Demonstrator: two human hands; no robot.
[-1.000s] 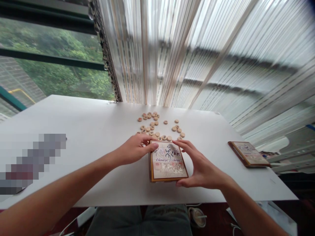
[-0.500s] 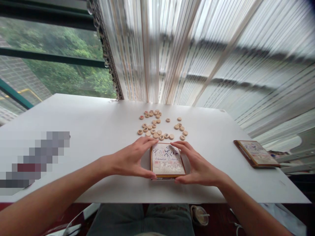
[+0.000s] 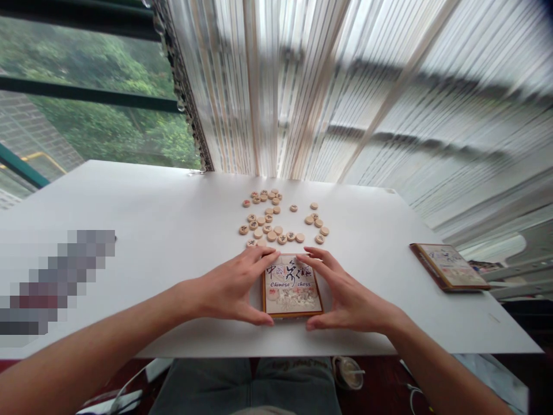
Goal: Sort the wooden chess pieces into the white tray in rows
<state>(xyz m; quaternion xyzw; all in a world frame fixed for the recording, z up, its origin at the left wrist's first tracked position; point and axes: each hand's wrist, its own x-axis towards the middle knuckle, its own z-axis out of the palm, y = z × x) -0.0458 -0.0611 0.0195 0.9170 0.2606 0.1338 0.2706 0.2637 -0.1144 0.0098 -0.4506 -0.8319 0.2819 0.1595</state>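
A flat square Chinese chess box (image 3: 294, 297) with a cream lid and brown edges lies close to the table's front edge. My left hand (image 3: 235, 282) is curved around its left side, fingertips at the far left corner and thumb by the near edge. On the opposite side, my right hand (image 3: 345, 291) spans the box likewise, its index fingertip over the far edge and its thumb at the near edge. Just beyond the box, several round wooden chess pieces (image 3: 272, 236) lie scattered, some with characters showing and others blank side up.
The white table (image 3: 173, 202) reaches back to a string curtain (image 3: 298, 86) and a window. Another similar box (image 3: 453, 266) rests at the table's right edge. A pixelated blur (image 3: 64, 276) covers something at left. Below the edge stands a drink cup (image 3: 348, 373).
The box now looks flatter and its lettering is sharper. Both hands stay around it, with the right fingers slightly more spread. The view has shifted slightly.
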